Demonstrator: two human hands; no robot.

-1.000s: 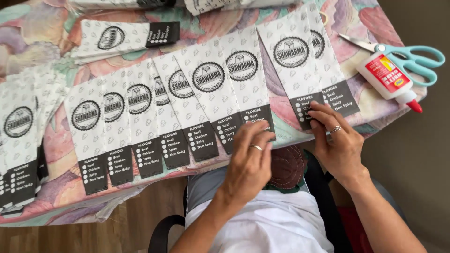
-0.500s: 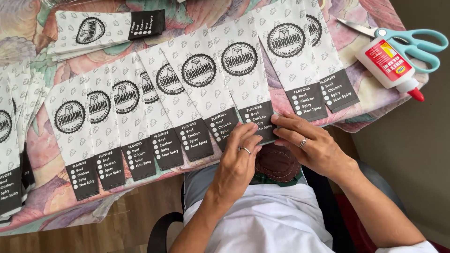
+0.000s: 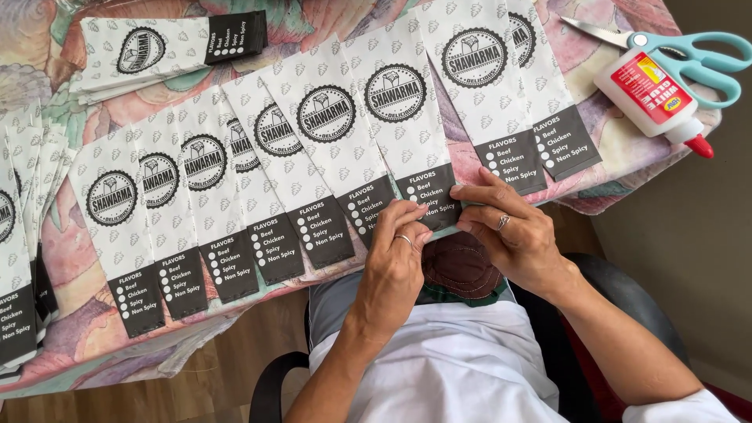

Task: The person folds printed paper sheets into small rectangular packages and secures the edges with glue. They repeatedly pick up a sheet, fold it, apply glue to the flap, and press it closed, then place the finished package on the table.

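Note:
A fanned row of several white paper bags with round black emblems and black bottom bands lies along the table's near edge. Both hands meet at the bottom of one middle bag [image 3: 401, 117]. My left hand [image 3: 395, 262] presses fingertips on that bag's black band. My right hand [image 3: 513, 231] pinches the same band's lower right corner from the side. A ring shows on each hand. Two more bags [image 3: 501, 86] overlap to the right, apart from my fingers.
A stack of the same bags [image 3: 157, 48] lies at the back left, another pile [image 3: 19, 235] at the far left. Teal-handled scissors [image 3: 689, 59] and a white glue bottle with red cap [image 3: 654, 98] sit at the back right. A floral cloth [image 3: 619, 157] covers the table.
My right hand left the rightmost bags and came left to the middle bag, meeting my left hand at its black band. The view shifted slightly.

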